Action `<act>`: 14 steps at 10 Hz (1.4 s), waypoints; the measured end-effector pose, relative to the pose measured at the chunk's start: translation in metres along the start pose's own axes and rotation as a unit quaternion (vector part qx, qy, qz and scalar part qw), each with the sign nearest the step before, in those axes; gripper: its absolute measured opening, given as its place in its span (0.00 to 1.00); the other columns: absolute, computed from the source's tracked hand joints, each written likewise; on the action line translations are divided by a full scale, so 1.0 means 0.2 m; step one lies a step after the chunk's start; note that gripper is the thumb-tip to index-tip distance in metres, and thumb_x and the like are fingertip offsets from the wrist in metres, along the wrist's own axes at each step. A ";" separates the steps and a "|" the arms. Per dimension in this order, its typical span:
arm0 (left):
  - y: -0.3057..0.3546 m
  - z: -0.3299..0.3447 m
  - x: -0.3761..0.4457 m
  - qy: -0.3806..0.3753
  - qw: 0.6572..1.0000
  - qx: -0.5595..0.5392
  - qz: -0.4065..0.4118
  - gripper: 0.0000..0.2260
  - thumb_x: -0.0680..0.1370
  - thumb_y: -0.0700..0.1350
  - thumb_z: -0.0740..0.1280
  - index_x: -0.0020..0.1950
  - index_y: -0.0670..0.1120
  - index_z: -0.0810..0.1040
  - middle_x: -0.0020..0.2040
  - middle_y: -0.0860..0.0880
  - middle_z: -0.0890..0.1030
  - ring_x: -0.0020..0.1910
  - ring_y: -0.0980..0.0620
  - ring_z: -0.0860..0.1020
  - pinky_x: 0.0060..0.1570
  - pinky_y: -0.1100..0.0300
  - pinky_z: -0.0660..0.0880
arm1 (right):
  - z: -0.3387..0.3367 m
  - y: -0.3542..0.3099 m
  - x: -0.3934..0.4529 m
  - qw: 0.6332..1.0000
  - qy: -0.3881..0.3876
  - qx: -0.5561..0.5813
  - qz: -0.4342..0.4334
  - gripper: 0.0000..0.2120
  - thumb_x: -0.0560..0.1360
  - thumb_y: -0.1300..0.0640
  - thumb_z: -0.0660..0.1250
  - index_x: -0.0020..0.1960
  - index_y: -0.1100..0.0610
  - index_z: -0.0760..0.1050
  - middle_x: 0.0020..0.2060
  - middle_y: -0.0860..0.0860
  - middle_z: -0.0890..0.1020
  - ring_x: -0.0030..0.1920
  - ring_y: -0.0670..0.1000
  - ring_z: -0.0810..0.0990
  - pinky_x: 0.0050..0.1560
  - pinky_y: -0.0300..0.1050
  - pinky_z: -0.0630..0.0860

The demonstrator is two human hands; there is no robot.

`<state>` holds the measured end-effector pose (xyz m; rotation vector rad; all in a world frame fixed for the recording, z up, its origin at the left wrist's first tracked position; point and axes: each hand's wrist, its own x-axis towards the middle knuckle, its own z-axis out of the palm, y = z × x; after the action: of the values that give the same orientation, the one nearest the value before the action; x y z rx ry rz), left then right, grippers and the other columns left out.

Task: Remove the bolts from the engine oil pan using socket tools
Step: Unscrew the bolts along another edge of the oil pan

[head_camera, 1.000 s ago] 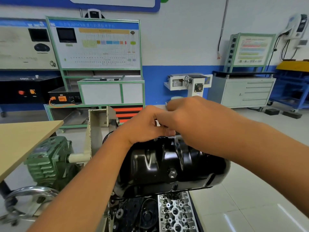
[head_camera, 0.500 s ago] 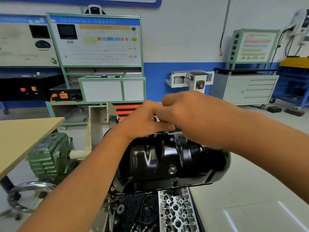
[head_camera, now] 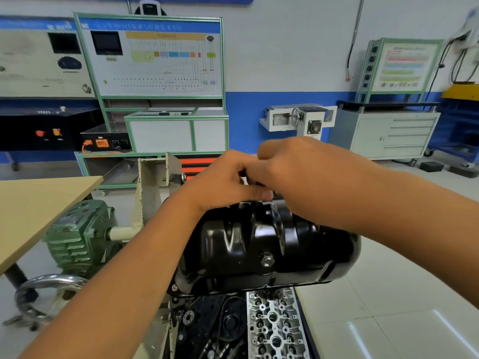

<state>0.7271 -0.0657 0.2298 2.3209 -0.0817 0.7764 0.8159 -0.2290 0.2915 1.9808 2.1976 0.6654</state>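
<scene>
The glossy black oil pan (head_camera: 248, 242) sits upturned on the engine in the middle of the view, its drain plug (head_camera: 267, 260) facing me. One small flange bolt (head_camera: 175, 288) shows at the pan's near left corner. Both hands meet at the pan's far top edge. My left hand (head_camera: 225, 180) has its fingers curled and its thumb lying along the pan's top. My right hand (head_camera: 298, 174) curls over from the right. Between them only a dark sliver of a socket tool (head_camera: 248, 177) shows; the rest, and the bolt under it, is hidden.
A silver cylinder head (head_camera: 274, 322) lies below the pan's near edge. The stand's white bracket (head_camera: 153, 187), green gearbox (head_camera: 75, 239) and chrome handwheel (head_camera: 39, 294) are at the left, beside a wooden table (head_camera: 33, 211). Training panels and cabinets line the far wall.
Both hands stay together at the pan's far edge, with only small finger shifts. The view has tilted slightly.
</scene>
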 end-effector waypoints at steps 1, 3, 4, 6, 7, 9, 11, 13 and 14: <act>0.02 0.01 0.01 -0.014 1.000 -0.013 -0.011 0.28 0.72 0.31 0.75 0.35 0.68 0.80 0.29 0.68 0.77 0.31 0.70 0.74 0.33 0.79 0.66 | -0.03 0.03 -0.02 0.998 -0.015 -0.041 -0.052 0.13 0.74 0.69 0.64 0.52 0.52 0.72 0.44 0.49 0.71 0.45 0.56 0.76 0.45 0.55 0.79; 0.03 0.05 0.02 0.047 0.995 0.081 0.017 0.15 0.67 0.47 0.70 0.34 0.70 0.74 0.28 0.65 0.74 0.28 0.66 0.69 0.30 0.77 0.63 | 0.02 -0.04 -0.01 0.991 0.070 -0.040 0.107 0.17 0.84 0.43 0.59 0.43 0.53 0.66 0.31 0.49 0.62 0.27 0.50 0.60 0.26 0.44 0.57; 0.03 0.04 0.01 0.034 0.999 0.040 -0.004 0.12 0.66 0.49 0.69 0.34 0.69 0.76 0.28 0.66 0.74 0.27 0.67 0.69 0.30 0.78 0.63 | 0.02 -0.06 0.01 0.996 0.033 -0.017 0.083 0.02 0.80 0.58 0.67 0.51 0.56 0.76 0.35 0.49 0.65 0.30 0.50 0.66 0.27 0.43 0.64; 0.01 -0.01 0.00 -0.040 0.997 -0.069 0.008 0.27 0.72 0.32 0.73 0.37 0.68 0.81 0.32 0.66 0.78 0.32 0.69 0.74 0.35 0.78 0.67 | -0.02 -0.02 0.01 0.999 -0.001 0.026 0.018 0.09 0.78 0.64 0.67 0.56 0.55 0.79 0.48 0.52 0.78 0.48 0.59 0.80 0.50 0.56 0.80; 0.00 0.01 0.00 -0.021 0.999 -0.040 0.021 0.26 0.69 0.33 0.76 0.37 0.68 0.80 0.31 0.68 0.77 0.31 0.70 0.74 0.33 0.79 0.66 | 0.01 -0.02 0.00 0.999 0.033 -0.003 0.040 0.03 0.79 0.58 0.69 0.52 0.53 0.78 0.40 0.50 0.75 0.40 0.53 0.78 0.41 0.52 0.79; 0.00 0.02 0.01 0.015 0.999 -0.007 0.036 0.19 0.67 0.44 0.73 0.35 0.72 0.78 0.28 0.68 0.74 0.27 0.68 0.68 0.31 0.79 0.64 | 0.05 -0.04 0.00 0.994 0.075 0.035 0.075 0.13 0.78 0.58 0.69 0.38 0.53 0.70 0.30 0.48 0.67 0.28 0.48 0.68 0.30 0.48 0.74; -0.08 -0.03 0.01 -0.027 0.997 -0.074 0.008 0.21 0.72 0.32 0.76 0.44 0.61 0.85 0.38 0.60 0.83 0.40 0.65 0.79 0.41 0.70 0.75 | 0.03 0.00 -0.01 0.999 0.026 0.026 0.003 0.07 0.78 0.61 0.67 0.56 0.54 0.77 0.46 0.53 0.77 0.46 0.59 0.79 0.48 0.57 0.79; -0.03 0.03 0.01 0.038 0.999 -0.015 0.023 0.05 0.67 0.48 0.77 0.40 0.53 0.83 0.36 0.48 0.82 0.34 0.52 0.75 0.35 0.51 0.78 | 0.09 -0.01 -0.01 0.991 0.123 0.008 0.056 0.26 0.71 0.58 0.78 0.31 0.51 0.60 0.24 0.47 0.55 0.24 0.42 0.52 0.23 0.42 0.67; 0.01 0.00 0.00 -0.017 0.998 -0.054 0.019 0.16 0.69 0.43 0.74 0.37 0.68 0.81 0.30 0.66 0.77 0.30 0.66 0.71 0.32 0.76 0.67 | 0.09 -0.04 0.00 0.993 0.102 -0.001 0.054 0.14 0.68 0.59 0.77 0.33 0.52 0.72 0.25 0.46 0.54 0.25 0.41 0.50 0.21 0.38 0.59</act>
<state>0.7259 -0.0679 0.2304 2.2355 -0.1804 0.7328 0.8156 -0.2247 0.2724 2.1296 2.2074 0.9223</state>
